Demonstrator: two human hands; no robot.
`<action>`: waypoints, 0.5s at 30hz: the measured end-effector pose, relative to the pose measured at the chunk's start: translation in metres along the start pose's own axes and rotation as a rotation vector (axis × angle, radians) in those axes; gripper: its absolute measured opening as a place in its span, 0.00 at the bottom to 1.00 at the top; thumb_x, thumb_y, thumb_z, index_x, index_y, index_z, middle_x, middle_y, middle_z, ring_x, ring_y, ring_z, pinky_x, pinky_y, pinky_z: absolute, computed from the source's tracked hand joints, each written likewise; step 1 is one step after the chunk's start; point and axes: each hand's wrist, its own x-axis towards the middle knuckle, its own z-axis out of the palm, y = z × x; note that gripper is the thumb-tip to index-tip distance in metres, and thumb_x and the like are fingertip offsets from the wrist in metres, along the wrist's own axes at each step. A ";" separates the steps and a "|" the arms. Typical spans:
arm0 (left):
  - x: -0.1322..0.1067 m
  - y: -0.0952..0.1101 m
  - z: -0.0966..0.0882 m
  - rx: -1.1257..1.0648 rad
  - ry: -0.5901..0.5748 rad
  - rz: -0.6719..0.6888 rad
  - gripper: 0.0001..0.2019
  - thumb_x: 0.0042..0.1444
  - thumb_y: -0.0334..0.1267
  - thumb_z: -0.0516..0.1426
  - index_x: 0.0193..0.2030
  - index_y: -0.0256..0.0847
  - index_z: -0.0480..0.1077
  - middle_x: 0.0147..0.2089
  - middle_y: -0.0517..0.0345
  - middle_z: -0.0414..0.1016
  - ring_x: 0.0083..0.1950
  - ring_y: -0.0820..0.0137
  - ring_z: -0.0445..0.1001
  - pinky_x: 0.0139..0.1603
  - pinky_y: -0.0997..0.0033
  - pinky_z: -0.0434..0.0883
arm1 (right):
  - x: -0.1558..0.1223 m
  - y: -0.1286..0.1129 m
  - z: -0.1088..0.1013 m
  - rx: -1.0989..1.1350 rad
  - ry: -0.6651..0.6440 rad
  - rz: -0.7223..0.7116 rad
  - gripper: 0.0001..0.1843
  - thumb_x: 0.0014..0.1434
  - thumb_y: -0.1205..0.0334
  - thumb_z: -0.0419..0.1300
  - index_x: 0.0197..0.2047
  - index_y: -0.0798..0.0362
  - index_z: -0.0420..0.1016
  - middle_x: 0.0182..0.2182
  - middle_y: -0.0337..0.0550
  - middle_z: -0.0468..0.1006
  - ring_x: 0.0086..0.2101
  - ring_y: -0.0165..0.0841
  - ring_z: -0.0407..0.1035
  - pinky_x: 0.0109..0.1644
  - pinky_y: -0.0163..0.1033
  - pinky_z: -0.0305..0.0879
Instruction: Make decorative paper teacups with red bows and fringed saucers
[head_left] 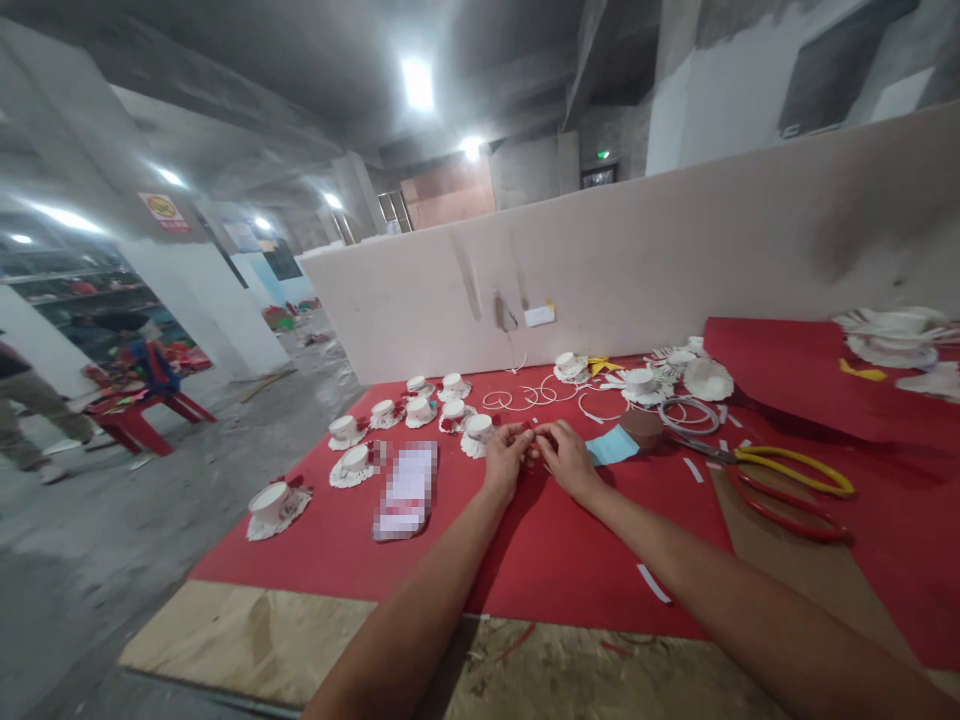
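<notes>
My left hand (507, 460) and my right hand (567, 458) meet over the red sheet, fingertips pinched together. Between them shows a small red piece (529, 428), too small to make out its kind. Just left of my left hand stands a white paper cup (478, 430) on a frilled white base. Several similar white cups (346, 430) with lacy rims and dark red trim are spread to the left. By my right hand lies a light blue paper piece (613, 446), with a brown roll (641, 430) touching it.
Scissors (795, 490) with yellow and red handles lie right. White cord (532, 397) coils behind my hands. A blurred phone-shaped object (407, 490) lies left. A white board (570, 270) rises behind the table. A person's legs (30, 410) and a red stool (150, 415) are far left.
</notes>
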 end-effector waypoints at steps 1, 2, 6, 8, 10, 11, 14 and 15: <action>-0.001 0.001 0.000 0.004 0.001 -0.002 0.20 0.39 0.44 0.66 0.37 0.35 0.70 0.23 0.61 0.72 0.19 0.77 0.68 0.19 0.79 0.63 | 0.000 0.000 0.000 -0.001 0.002 -0.002 0.08 0.60 0.64 0.49 0.36 0.53 0.69 0.33 0.46 0.70 0.35 0.37 0.67 0.40 0.42 0.64; -0.001 0.001 0.000 0.009 -0.001 -0.005 0.20 0.40 0.44 0.65 0.37 0.34 0.71 0.24 0.60 0.72 0.20 0.77 0.68 0.19 0.79 0.63 | 0.000 0.000 0.000 -0.002 0.004 -0.003 0.08 0.60 0.64 0.49 0.36 0.53 0.69 0.33 0.46 0.70 0.35 0.37 0.66 0.40 0.42 0.64; -0.003 0.002 0.002 0.029 -0.011 -0.013 0.18 0.41 0.46 0.65 0.35 0.34 0.74 0.23 0.59 0.72 0.20 0.77 0.68 0.21 0.78 0.65 | 0.000 0.000 0.000 -0.003 -0.001 0.000 0.06 0.60 0.65 0.51 0.36 0.52 0.69 0.33 0.45 0.70 0.36 0.36 0.67 0.41 0.41 0.64; -0.003 0.002 0.003 0.036 -0.017 -0.013 0.18 0.41 0.46 0.65 0.34 0.34 0.74 0.22 0.59 0.71 0.20 0.77 0.67 0.21 0.77 0.65 | 0.000 0.000 0.000 -0.005 -0.006 0.007 0.06 0.60 0.64 0.51 0.36 0.52 0.69 0.33 0.45 0.70 0.35 0.36 0.67 0.40 0.41 0.64; -0.003 0.001 0.003 0.043 -0.017 -0.011 0.18 0.41 0.46 0.65 0.35 0.34 0.74 0.22 0.60 0.71 0.20 0.78 0.66 0.20 0.78 0.64 | 0.000 0.000 0.000 -0.006 -0.012 0.012 0.06 0.60 0.64 0.51 0.36 0.53 0.69 0.33 0.45 0.70 0.35 0.36 0.67 0.40 0.41 0.64; -0.002 0.000 0.002 0.046 -0.015 -0.010 0.19 0.41 0.46 0.65 0.36 0.34 0.74 0.21 0.61 0.70 0.19 0.78 0.66 0.20 0.78 0.63 | 0.000 0.000 0.000 -0.006 -0.016 0.013 0.07 0.60 0.64 0.51 0.36 0.53 0.69 0.33 0.45 0.70 0.35 0.36 0.67 0.40 0.41 0.64; -0.001 -0.001 0.001 0.051 -0.007 -0.004 0.20 0.41 0.45 0.64 0.39 0.34 0.73 0.21 0.63 0.69 0.18 0.79 0.64 0.19 0.79 0.61 | 0.000 -0.001 0.001 -0.002 -0.026 0.016 0.06 0.59 0.64 0.51 0.36 0.53 0.69 0.32 0.46 0.71 0.35 0.36 0.67 0.40 0.41 0.64; 0.000 -0.001 0.001 0.051 -0.001 0.004 0.20 0.41 0.45 0.64 0.40 0.35 0.72 0.21 0.64 0.69 0.18 0.79 0.64 0.19 0.79 0.61 | 0.000 -0.001 0.001 0.000 -0.027 0.018 0.06 0.59 0.65 0.52 0.36 0.53 0.69 0.32 0.46 0.72 0.35 0.36 0.67 0.40 0.41 0.64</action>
